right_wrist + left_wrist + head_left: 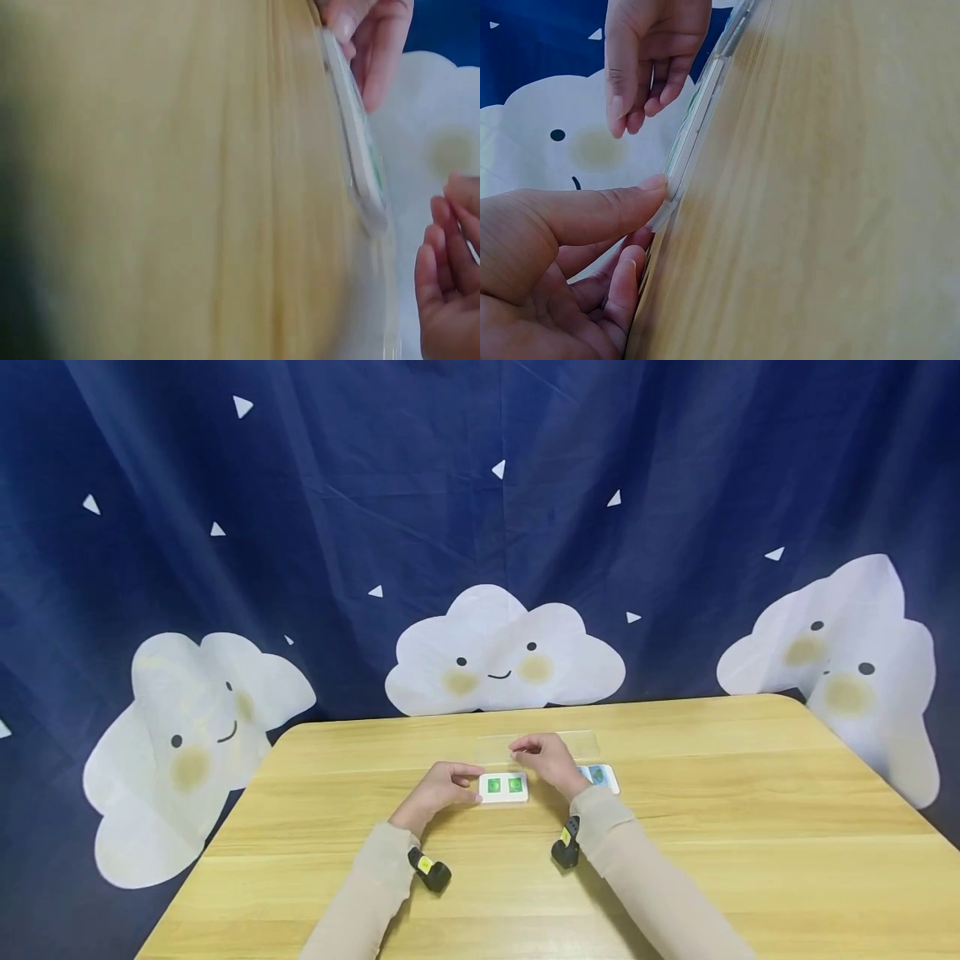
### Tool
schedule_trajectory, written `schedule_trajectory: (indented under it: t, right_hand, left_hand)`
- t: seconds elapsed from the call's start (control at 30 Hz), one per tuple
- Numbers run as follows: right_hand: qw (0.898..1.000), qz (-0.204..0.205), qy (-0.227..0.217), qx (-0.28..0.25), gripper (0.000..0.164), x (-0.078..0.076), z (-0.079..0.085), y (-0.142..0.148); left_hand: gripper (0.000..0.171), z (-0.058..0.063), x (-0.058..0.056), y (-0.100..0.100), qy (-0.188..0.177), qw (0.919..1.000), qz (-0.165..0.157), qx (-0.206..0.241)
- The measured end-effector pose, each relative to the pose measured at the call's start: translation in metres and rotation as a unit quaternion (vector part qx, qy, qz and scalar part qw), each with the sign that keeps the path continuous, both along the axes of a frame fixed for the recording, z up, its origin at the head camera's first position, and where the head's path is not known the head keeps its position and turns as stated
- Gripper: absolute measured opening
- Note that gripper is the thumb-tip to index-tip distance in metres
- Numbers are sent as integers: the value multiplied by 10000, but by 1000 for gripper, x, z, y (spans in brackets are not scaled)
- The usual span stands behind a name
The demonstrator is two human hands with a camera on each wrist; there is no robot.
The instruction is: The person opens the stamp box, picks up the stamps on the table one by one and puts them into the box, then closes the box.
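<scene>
A thick white card [503, 788] with two green pictures lies flat on the table, a clear rim around its edge in the left wrist view. At its left end, my left hand [442, 788] pinches it, the thumb [622, 210] along one edge and fingers beyond. My right hand [546, 758] is raised just above and to the right of the card, fingers loosely bent. Nothing shows between its fingers in the left wrist view. Partly covered by that hand is a second white card [603, 777] with blue pictures.
Behind the hands lies a faint, clear plastic piece [581, 743], its outline hard to make out. The wooden table [712, 860] ends at a dark blue curtain [420, 460] printed with clouds. Each wrist bears a black camera strap [430, 870].
</scene>
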State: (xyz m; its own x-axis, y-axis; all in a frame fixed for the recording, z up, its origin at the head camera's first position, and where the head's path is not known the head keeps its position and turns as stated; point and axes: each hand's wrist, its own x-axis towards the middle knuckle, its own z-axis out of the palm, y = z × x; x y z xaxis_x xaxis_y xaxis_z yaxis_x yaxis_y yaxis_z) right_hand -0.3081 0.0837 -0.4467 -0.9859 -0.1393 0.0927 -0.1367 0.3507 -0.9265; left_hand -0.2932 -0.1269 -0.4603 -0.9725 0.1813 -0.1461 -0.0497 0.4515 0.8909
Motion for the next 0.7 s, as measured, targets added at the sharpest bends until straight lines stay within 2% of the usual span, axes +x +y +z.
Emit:
schedule_trajectory:
  t: [0.13, 0.37, 0.7]
  right_hand:
    - [9997, 216, -104, -68, 21, -7, -1, 5]
    - [9985, 215, -442, -221, 25, -17, -5, 8]
    - [9982, 413, -424, 112, 34, -26, -5, 6]
  left_hand:
    - [47, 1, 0, 1, -45, 10000, 31, -40]
    - [46, 1, 0, 0, -34, 9999, 70, -89]
    - [46, 2, -1, -1, -117, 9998, 29, -180]
